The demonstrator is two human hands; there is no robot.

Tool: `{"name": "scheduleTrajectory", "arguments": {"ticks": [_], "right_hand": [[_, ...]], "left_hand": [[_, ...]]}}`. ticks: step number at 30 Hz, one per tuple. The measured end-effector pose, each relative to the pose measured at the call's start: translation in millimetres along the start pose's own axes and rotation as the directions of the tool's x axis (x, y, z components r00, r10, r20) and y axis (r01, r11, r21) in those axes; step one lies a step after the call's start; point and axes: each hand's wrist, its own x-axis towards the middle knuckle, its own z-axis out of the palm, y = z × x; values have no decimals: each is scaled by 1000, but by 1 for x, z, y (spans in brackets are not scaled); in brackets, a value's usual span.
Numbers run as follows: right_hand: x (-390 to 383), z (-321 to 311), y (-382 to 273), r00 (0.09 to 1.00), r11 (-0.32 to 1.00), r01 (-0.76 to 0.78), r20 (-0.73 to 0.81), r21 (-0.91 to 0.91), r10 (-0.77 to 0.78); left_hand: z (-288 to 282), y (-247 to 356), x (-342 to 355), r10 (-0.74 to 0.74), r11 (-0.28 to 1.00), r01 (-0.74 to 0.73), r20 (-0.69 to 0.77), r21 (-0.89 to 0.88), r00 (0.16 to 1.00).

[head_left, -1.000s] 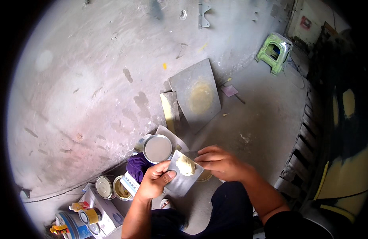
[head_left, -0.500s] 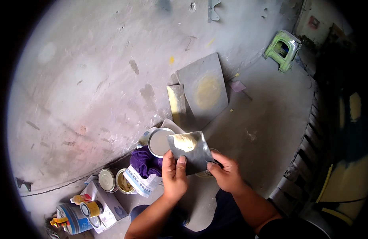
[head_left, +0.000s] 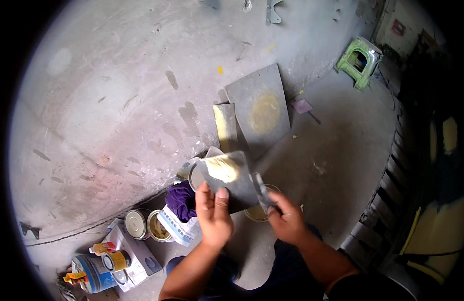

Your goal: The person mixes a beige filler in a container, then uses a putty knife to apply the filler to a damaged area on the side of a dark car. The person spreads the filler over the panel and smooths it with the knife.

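Observation:
My left hand [head_left: 214,218] is closed on the lower edge of a dark grey flat plate [head_left: 238,191], thumb on top. A smear of pale yellow putty [head_left: 224,169] lies on the plate's upper part. To the right, my right hand [head_left: 288,221] grips a putty knife [head_left: 262,192], its narrow grey blade blurred and pointing up beside the plate's right edge. Below the plate, a round tin [head_left: 255,214] shows in part on the floor. Behind the plate's left side, another round light-grey lid or tin [head_left: 193,177] is partly hidden.
A purple cloth [head_left: 181,201], open tin [head_left: 158,227] and closed tin [head_left: 136,224] sit at the left. Farther left are a white box [head_left: 136,258] and a blue bucket [head_left: 94,273]. A grey board [head_left: 259,108] leans against the wall. A green stool [head_left: 359,62] stands far right.
The putty knife has swung out from the plate's right edge into view at its side. The plate has shifted slightly left and up, and its putty looks more spread.

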Motion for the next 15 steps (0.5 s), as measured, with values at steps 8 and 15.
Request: {"name": "scheduleTrajectory", "arguments": {"ticks": [8, 15], "right_hand": [[20, 7, -18, 853, 851, 522, -43, 60, -521], [16, -11, 26, 889, 859, 458, 98, -228, -448]], "left_hand": [[-1, -13, -4, -208, 934, 159, -126, -320, 970], [-13, 3, 5, -203, 899, 159, -68, -408, 977]]}}
